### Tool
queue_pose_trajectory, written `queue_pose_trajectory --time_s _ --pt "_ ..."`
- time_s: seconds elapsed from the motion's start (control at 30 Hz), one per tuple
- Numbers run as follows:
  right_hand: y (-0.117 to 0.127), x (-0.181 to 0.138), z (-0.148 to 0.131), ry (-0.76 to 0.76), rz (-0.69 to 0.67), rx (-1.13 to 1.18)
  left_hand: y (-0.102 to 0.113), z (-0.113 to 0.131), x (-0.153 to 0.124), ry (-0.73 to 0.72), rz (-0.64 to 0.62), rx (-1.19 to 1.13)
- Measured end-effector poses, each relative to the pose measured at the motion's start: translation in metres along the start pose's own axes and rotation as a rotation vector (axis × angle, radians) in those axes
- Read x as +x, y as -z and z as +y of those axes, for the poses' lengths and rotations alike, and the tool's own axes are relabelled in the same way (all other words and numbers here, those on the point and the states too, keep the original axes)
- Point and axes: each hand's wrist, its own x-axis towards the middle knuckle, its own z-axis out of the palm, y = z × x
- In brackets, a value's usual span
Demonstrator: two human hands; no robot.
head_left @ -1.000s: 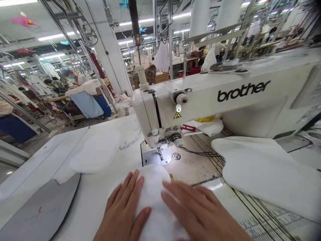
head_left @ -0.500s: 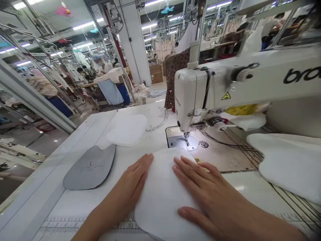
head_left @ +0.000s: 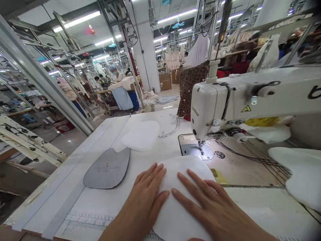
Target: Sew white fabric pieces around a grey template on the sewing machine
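A curved, rounded white fabric piece (head_left: 184,164) lies flat on the table in front of the sewing machine's needle and presser foot (head_left: 201,147). My left hand (head_left: 147,197) rests on its left edge, fingers stretched forward and thumb pointing inward. Across its right half my right hand (head_left: 209,204) lies flat with fingers spread. Part of the cloth is hidden beneath both hands. Left of them sits a grey template (head_left: 107,170) with faint writing and a small red mark. Behind the template is another white piece (head_left: 142,134).
The white sewing machine (head_left: 209,110) stands at the right, its needle plate (head_left: 189,149) lit. More white pieces (head_left: 304,175) lie at far right. A printed ruler (head_left: 87,219) runs along the front. Leopard-print cloth (head_left: 192,87) hangs behind; a masked person sits farther back.
The view has tilted and shifted, so the table and machine appear lower and farther right. My left thumb has come inward over the fabric; my right fingers are more widely spread.
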Motion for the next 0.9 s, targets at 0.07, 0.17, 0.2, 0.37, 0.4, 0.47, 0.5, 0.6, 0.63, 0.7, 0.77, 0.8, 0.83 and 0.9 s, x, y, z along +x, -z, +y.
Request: queue_pose_trajectory --time_s 0.07,0.17,0.2,0.37,0.4,0.47,0.5,0.6,0.63,0.7,0.77,0.8,0.83,0.9 --pt "-0.002 0.000 0.000 0.008 0.000 -0.010 -0.007 -0.006 -0.010 -0.011 0.123 0.050" --pt "-0.004 0.001 -0.001 0.015 -0.003 -0.036 -0.013 -0.021 -0.027 0.066 0.232 0.112" --pt "-0.005 0.001 -0.001 0.015 -0.006 -0.043 -0.013 -0.025 -0.032 0.099 0.238 0.124" --pt "-0.003 0.003 0.000 0.020 -0.007 -0.068 -0.004 -0.027 -0.030 0.271 0.197 0.025" --pt "-0.002 0.003 0.001 0.024 -0.003 -0.072 -0.001 -0.024 -0.023 0.314 0.188 -0.023" --pt "-0.001 0.003 0.001 0.033 0.001 -0.080 0.004 -0.017 -0.007 0.401 0.161 -0.123" --pt "-0.001 0.003 0.001 0.039 0.004 -0.088 0.006 -0.014 0.001 0.440 0.143 -0.163" --pt "-0.004 0.001 -0.001 0.044 -0.012 -0.094 0.008 -0.009 0.022 0.503 0.113 -0.220" --pt "-0.006 -0.001 -0.001 0.041 -0.015 -0.086 0.007 -0.008 0.025 0.506 0.112 -0.224" --pt "-0.010 -0.004 -0.002 0.028 -0.021 -0.053 0.006 -0.008 0.028 0.506 0.124 -0.229" --pt "-0.013 -0.008 -0.002 0.004 -0.030 0.001 0.005 -0.008 0.027 0.507 0.138 -0.236" --pt "-0.015 -0.011 -0.002 -0.009 -0.038 0.033 0.005 -0.008 0.026 0.507 0.146 -0.238" --pt "-0.016 -0.013 -0.002 -0.029 -0.046 0.064 0.005 -0.008 0.026 0.509 0.154 -0.239" --pt "-0.017 -0.017 -0.003 -0.062 -0.056 0.126 0.006 -0.009 0.025 0.512 0.170 -0.240"
